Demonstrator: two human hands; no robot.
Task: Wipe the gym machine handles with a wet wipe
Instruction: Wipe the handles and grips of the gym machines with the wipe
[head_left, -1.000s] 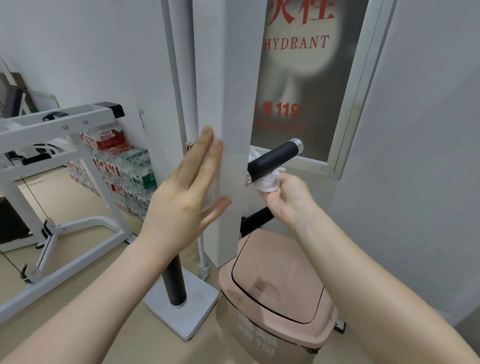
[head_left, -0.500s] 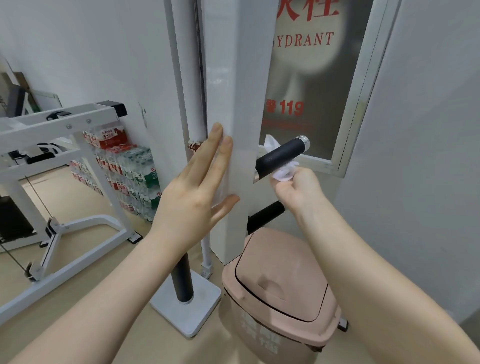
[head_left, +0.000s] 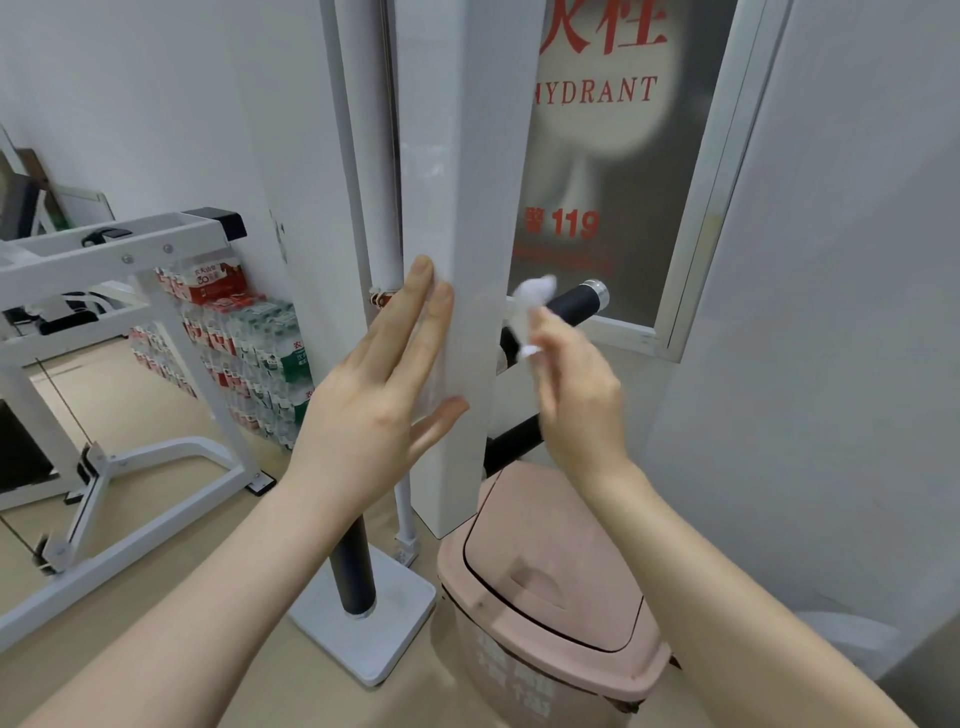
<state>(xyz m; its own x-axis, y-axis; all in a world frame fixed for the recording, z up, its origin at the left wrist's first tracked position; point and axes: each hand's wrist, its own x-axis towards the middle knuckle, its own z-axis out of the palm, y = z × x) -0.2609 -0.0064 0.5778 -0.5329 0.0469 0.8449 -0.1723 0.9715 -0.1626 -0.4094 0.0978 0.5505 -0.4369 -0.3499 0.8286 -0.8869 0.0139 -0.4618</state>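
Observation:
A black foam handle (head_left: 575, 303) with a chrome end cap sticks out to the right from behind the white machine column (head_left: 457, 208). My right hand (head_left: 576, 384) holds a crumpled white wet wipe (head_left: 532, 301) pressed on the handle's inner part, near the column. My left hand (head_left: 384, 395) lies flat with fingers spread against the column's front face. A second black handle (head_left: 514, 441) juts out lower down, partly hidden by my right wrist. A black padded post (head_left: 356, 571) stands below my left forearm.
A pink lidded trash bin (head_left: 550, 613) stands right under the handles. The machine's white base plate (head_left: 363, 629) sits on the floor. A white bench frame (head_left: 104, 291) is at the left, with stacked water bottle packs (head_left: 244, 358) behind it. A hydrant cabinet door (head_left: 613, 171) is behind the handle.
My right hand slid the wipe outward along the upper handle, then back inward and over its top, leaving the chrome-capped end exposed. My left hand stayed flat on the column.

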